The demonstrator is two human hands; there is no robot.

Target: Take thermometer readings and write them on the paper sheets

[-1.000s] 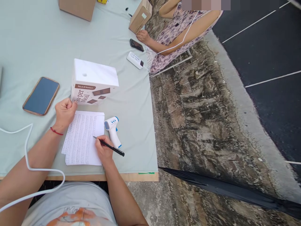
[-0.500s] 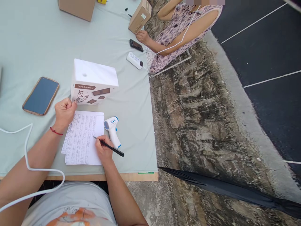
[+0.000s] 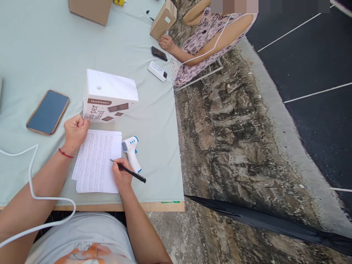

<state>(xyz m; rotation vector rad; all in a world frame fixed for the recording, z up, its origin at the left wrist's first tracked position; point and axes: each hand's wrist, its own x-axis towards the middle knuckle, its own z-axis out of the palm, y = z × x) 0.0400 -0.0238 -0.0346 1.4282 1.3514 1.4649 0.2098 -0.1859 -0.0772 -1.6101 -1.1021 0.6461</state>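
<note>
The right hand pinches a pen over written sheets on the table; the left hand is fisted near their upper corner. Barely anything has shifted, suggesting paused writing.

Paper sheets with writing too small to read, larger cardboard box cropped above

Apparently outdoor spot, weathered ground, cloth-covered table

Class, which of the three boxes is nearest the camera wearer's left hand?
The white NutriMotion box, right beside the left hand; the two brown boxes are farther off.
</note>
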